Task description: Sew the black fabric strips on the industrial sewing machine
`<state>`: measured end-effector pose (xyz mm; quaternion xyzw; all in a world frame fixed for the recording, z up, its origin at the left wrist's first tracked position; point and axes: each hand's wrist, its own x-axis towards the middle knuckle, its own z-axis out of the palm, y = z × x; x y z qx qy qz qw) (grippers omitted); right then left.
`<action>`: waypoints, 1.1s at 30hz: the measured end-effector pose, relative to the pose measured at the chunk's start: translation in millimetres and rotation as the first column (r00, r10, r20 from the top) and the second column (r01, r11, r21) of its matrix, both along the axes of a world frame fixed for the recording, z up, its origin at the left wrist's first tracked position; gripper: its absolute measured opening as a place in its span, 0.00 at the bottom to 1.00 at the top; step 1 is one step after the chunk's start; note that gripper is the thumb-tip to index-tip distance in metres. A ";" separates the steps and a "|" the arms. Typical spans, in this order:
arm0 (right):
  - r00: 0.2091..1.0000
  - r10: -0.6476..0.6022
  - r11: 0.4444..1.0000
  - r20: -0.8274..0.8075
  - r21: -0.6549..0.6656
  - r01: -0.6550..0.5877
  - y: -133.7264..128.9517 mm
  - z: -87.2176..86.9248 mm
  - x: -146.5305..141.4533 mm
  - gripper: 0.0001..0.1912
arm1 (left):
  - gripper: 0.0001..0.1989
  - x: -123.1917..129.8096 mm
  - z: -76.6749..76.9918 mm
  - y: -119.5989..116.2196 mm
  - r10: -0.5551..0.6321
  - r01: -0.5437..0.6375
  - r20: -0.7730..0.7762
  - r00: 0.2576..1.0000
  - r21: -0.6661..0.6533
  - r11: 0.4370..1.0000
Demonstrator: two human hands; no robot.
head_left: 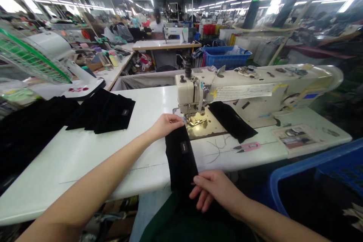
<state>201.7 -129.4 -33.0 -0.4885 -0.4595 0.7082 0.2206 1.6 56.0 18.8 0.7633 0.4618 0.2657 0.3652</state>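
Note:
A strip of black fabric (180, 159) with a small dark label hangs over the table's front edge, left of the sewing machine (188, 98). My left hand (167, 124) pinches its upper end, close beside the lit presser foot. Lower down, my right hand (211, 189) holds the strip's right edge between thumb and forefinger, the other fingers loosely curled. Another black fabric piece (234, 121) lies under the machine's arm. Pink-handled thread snips (246, 147) rest near the front edge, beside loose threads.
Fanned black pieces (109, 113) and a larger dark fabric heap (25, 132) lie on the left of the white table (147, 102). A fan (51, 56) stands behind them. A blue basket (317, 174) is at the lower right, and another blue basket (224, 57) stands behind the machine.

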 end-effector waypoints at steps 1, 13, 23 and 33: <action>0.996 0.020 0.997 0.082 0.074 -0.026 0.2 0.1 0.6 0.31 | 0.09 0.8 -4.0 2.0 -0.027 0.030 -0.036 0.999 0.061 0.998; 0.853 -0.292 -0.007 0.433 0.891 -0.455 21.4 8.0 17.5 0.10 | 0.14 -13.6 -29.3 -40.1 -0.115 0.307 -0.349 0.930 0.564 0.767; 0.852 -0.282 -0.094 0.441 0.871 -0.482 33.6 5.6 29.5 0.14 | 0.14 -3.4 -27.2 -17.2 -0.236 0.384 -0.329 0.914 0.523 0.761; 0.854 -0.296 -0.070 0.427 0.882 -0.465 36.7 3.1 28.4 0.15 | 0.14 -3.2 -31.0 -10.8 -0.262 0.372 -0.272 0.926 0.536 0.758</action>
